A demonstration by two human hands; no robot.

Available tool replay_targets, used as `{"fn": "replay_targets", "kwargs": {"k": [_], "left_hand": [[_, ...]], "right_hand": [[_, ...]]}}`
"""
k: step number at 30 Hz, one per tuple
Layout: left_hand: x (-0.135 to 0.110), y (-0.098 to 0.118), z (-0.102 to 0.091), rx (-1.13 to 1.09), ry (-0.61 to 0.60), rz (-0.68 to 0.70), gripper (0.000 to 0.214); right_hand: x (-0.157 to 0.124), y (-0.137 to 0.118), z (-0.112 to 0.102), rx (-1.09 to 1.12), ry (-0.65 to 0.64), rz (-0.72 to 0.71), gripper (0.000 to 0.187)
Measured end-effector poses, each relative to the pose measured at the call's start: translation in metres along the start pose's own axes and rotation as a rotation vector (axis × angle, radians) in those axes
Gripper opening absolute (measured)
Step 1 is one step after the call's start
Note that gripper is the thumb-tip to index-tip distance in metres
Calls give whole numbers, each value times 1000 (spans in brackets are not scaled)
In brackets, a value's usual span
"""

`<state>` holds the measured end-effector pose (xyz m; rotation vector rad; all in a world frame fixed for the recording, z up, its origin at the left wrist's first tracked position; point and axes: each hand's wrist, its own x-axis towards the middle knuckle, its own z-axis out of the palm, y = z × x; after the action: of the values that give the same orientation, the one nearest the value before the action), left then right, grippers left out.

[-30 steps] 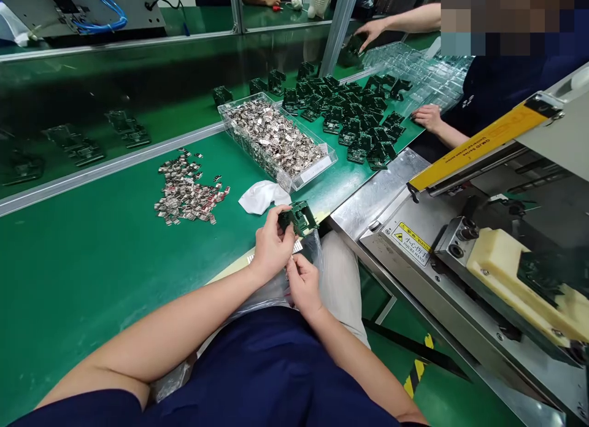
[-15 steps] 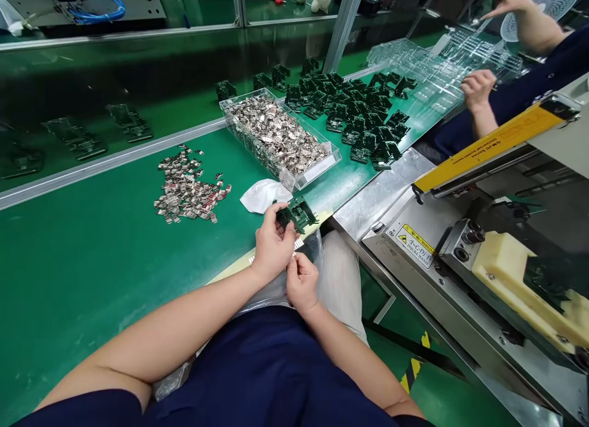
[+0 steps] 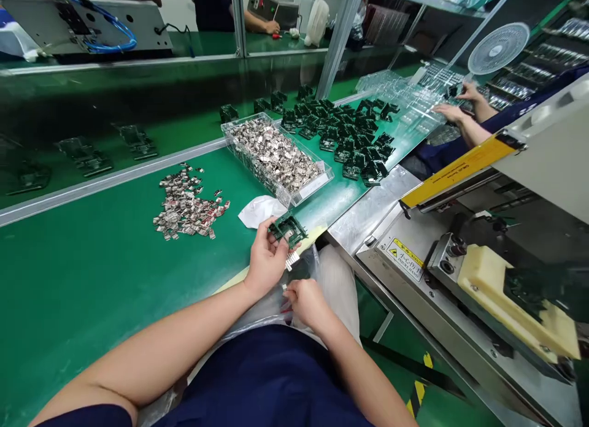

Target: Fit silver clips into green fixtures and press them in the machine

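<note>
Along the near edge of the green-topped workbench (image 3: pixel 92 304), the dark green plastic fixture (image 3: pixel 288 229) is gripped by the left hand (image 3: pixel 265 261), with the fingers closed around it, just above a cream strip (image 3: pixel 271 261) lying on the bench edge. A small silver comb-like metal piece (image 3: pixel 292 261) is seen just below the fixture, and whether it is attached cannot be told. The right hand (image 3: pixel 309 302) is held lower, over a clear plastic bag (image 3: pixel 257 319) in the lap, with the fingers curled; whether anything is gripped cannot be told.

Just beyond the left hand, a crumpled white cloth (image 3: pixel 260 211) is placed against a clear plastic tray (image 3: pixel 251 169) filled with silver metal parts. A loose pile of metal parts (image 3: pixel 186 203) is spread well to the left. Rows of dark green fixtures (image 3: pixel 343 135) are laid out past the tray.

Movement to the right is bounded by a stainless steel plate (image 3: pixel 372 212) along the bench and by a machine with a yellow bar (image 3: pixel 455 172). Beyond the bar, a co-worker's hands (image 3: pixel 453 113) are placed on stacked clear plastic trays (image 3: pixel 391 89), with a white fan (image 3: pixel 497 48) behind them.
</note>
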<state>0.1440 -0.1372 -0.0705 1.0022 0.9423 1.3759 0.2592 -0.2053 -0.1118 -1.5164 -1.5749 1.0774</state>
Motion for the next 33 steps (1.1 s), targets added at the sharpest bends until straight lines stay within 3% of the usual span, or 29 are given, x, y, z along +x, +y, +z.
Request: {"fn": "replay_targets", "kwargs": {"k": [4, 8, 12, 18, 23, 27, 30, 33], "left_hand": [[-2, 1, -2, -42, -35, 45, 42], [-5, 2, -3, 25, -58, 77, 39], [-9, 7, -3, 77, -95, 107, 33], [-13, 8, -4, 121, -169, 151, 34], [-16, 6, -7, 194, -167, 180, 35], [-19, 6, -8, 220, -164, 209, 33], [-20, 8, -9, 234, -192, 223, 31], [-20, 14, -8, 273, -259, 212, 32]], "right_hand": [[-3, -27, -30, -68, 72, -25, 16], [2, -61, -54, 34, 188, -126, 16], [20, -79, -50, 90, 365, -285, 9], [34, -79, -33, 26, 462, -279, 10], [32, -79, -31, 23, 497, -225, 15], [32, -79, -26, 219, 495, -163, 16], [30, -78, -25, 467, 440, -124, 24], [21, -76, -43, 426, 334, -160, 34]]}}
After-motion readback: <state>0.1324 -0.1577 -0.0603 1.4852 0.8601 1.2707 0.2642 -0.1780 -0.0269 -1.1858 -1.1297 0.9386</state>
